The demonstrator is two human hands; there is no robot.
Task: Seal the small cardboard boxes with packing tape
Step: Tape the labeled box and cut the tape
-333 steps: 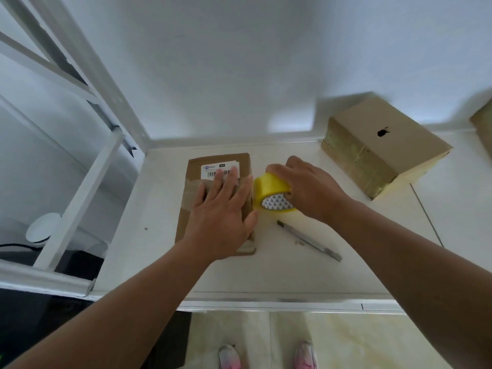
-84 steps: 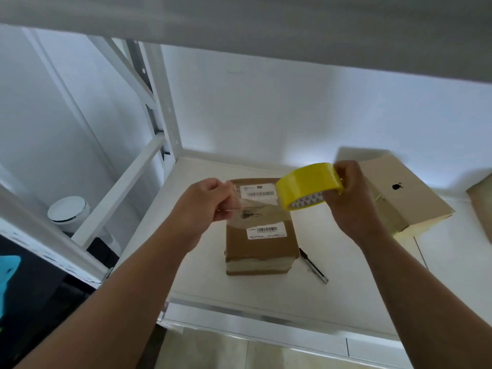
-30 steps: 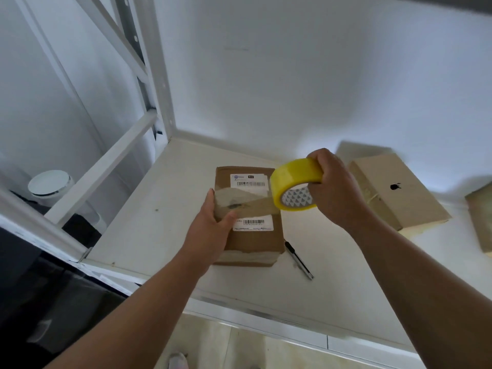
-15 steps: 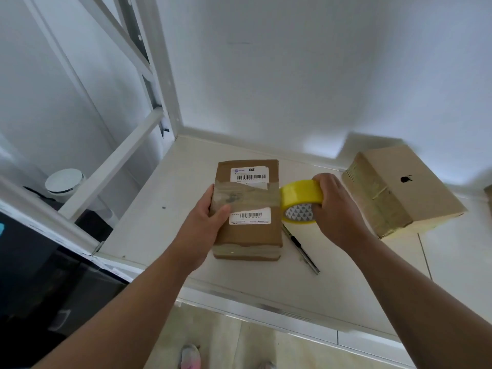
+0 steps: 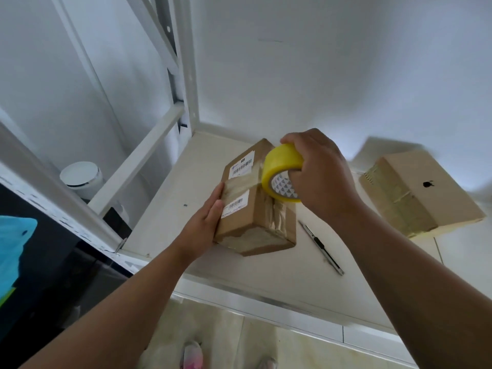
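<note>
Over white shelf (image 5: 170, 209), now tilts small cardboard box (image 5: 237, 222), seemingly clasped in left hand (image 5: 202, 227); carries tape roll (image 5: 282, 161), gripped in right hand (image 5: 322, 179), round its side.

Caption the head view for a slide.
Left hand holds the small box while the right hand presses the yellow tape roll against it.
</note>
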